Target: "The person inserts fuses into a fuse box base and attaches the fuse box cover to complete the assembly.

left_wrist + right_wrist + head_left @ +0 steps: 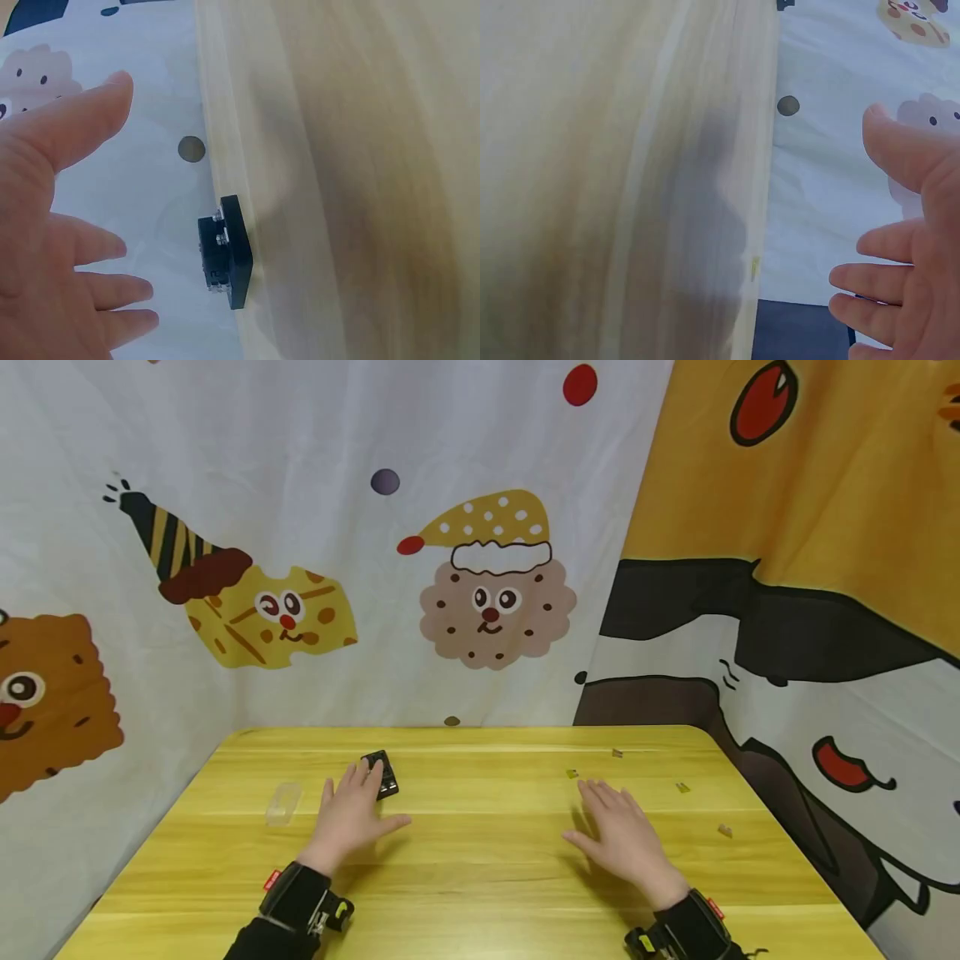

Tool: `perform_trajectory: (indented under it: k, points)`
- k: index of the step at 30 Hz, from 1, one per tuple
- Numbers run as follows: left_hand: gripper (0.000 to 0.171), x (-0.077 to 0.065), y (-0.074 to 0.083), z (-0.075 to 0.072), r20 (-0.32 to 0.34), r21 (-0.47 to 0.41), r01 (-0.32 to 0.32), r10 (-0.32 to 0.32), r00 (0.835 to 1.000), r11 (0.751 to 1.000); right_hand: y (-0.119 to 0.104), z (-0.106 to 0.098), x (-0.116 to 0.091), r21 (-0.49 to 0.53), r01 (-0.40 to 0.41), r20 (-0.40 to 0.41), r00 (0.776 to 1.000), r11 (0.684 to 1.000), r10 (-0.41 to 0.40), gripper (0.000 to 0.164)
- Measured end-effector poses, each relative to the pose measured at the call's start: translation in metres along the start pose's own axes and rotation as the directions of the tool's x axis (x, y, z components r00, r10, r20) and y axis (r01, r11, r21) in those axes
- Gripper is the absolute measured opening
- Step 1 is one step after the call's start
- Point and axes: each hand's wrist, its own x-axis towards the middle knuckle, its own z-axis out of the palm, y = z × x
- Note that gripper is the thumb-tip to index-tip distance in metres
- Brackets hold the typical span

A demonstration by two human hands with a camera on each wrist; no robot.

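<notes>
My left hand (349,814) hovers over the table with its fingers straight and spread, holding nothing. Its fingertips overlap a black rectangular piece (388,781) in the head view. The left wrist view shows that black piece (238,251) apart from the fingers, as a flat base with a raised block and small shiny metal-like parts. With fingers extended, my right hand (619,835) hangs above the table, its palm bare in the right wrist view. Nearest to it lies a tiny yellowish piece (572,773); its exact kind is too small to tell.
A clear plastic box or lid (283,803) lies left of the left hand. More tiny pieces sit to the right: a brownish one (617,752), a yellow-green one (682,787) and another brownish one (725,831). Behind the wooden table (480,877) hangs a printed curtain (315,493).
</notes>
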Motion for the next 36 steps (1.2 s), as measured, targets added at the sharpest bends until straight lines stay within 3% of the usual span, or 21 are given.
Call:
perform_trajectory:
  k: [6,15,21,26,30,36]
  points:
    - [0.098,0.013,-0.007,0.003,-0.024,-0.016,0.015,-0.016,1.0,1.0,-0.003,0.002,0.003,0.047,-0.046,-0.032,0.998,0.998,0.047,0.078]
    - [0.09,0.033,-0.025,0.01,-0.04,-0.055,0.038,-0.04,0.998,0.998,-0.007,0.01,0.006,0.134,-0.145,0.05,0.989,0.98,0.14,0.074]
    - [0.096,0.043,-0.042,0.013,0.037,-0.158,0.076,-0.071,0.997,0.984,-0.013,0.014,0.01,0.168,-0.149,0.082,0.987,0.975,0.136,0.074]
    - [0.09,0.049,-0.056,0.011,0.1,-0.221,0.034,-0.012,0.995,0.975,-0.019,0.015,0.013,0.184,-0.14,0.097,0.988,0.973,0.124,0.072]
    - [0.086,0.051,-0.064,0.004,0.146,-0.218,-0.008,0.041,0.988,0.976,-0.024,0.015,0.016,0.201,-0.134,0.109,0.987,0.97,0.113,0.071]
    - [0.083,0.062,-0.072,-0.004,0.197,-0.154,-0.032,0.062,0.978,0.988,-0.033,0.016,0.02,0.216,-0.107,0.138,0.987,0.971,0.078,0.072]
